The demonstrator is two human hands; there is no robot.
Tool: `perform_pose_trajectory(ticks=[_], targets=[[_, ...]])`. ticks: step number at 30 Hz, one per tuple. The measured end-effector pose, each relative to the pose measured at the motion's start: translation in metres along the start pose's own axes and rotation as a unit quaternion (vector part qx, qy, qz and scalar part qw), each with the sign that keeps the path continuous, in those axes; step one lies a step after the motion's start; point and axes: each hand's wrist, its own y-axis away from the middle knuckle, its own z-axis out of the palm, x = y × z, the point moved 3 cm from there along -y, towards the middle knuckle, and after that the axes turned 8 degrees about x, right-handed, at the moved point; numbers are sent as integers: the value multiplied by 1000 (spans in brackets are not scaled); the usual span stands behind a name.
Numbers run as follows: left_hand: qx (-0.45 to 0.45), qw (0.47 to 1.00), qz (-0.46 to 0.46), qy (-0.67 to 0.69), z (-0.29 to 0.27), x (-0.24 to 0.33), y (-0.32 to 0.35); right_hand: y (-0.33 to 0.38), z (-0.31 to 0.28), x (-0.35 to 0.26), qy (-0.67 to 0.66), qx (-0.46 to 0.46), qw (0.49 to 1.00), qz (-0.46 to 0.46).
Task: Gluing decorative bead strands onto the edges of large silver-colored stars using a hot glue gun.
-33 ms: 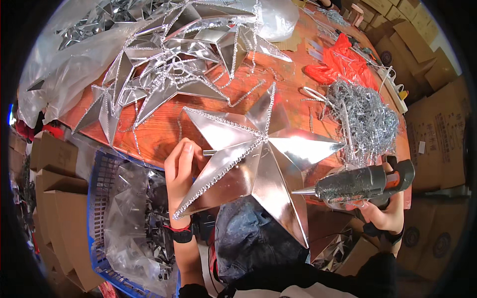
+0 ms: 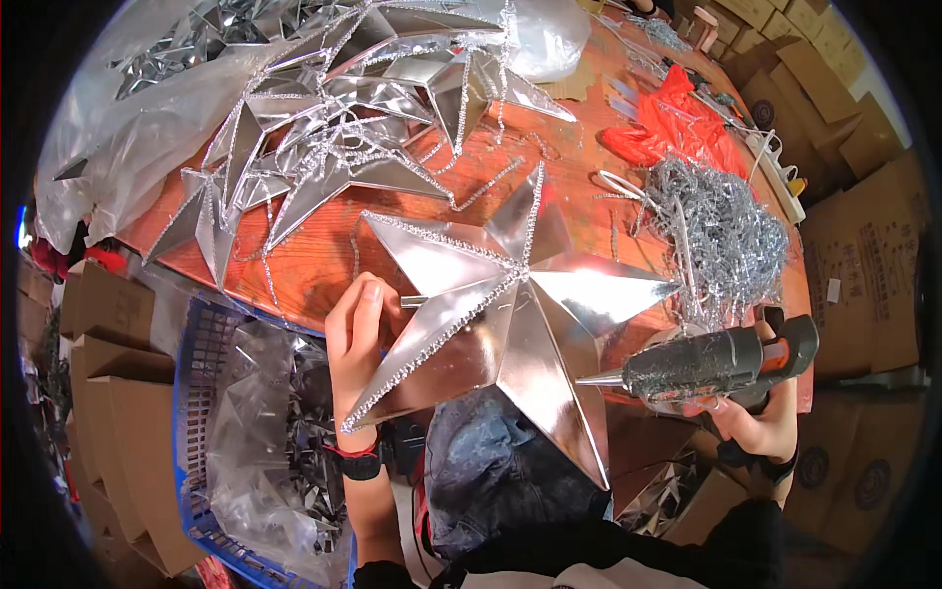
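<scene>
Right hand point(image 2: 765, 426) clamps a dark hot-glue gun point(image 2: 692, 363), nozzle point(image 2: 603, 378) near a tinsel-trimmed silver star point(image 2: 461, 339); left hand point(image 2: 359, 324) curls beside it, its hold too hidden to tell.

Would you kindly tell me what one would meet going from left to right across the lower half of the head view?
Left cartons, basket, left hand, star, glue gun, right cartons.
</scene>
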Motion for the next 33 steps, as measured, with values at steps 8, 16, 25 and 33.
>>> perform_pose_trajectory(ticks=[8,16,25,33], targets=[[14,1000,3,-21,1,1,1,-1,2,-3,-22,-19,1000,11],[15,999,22,-31,2,0,2,1,-2,0,41,-23,997,-52],[13,987,115,-110,-4,-4,2,19,-15,-6,35,-12,999,-22],[37,996,69,-50,3,-3,2,46,-26,0,75,61,994,-48]])
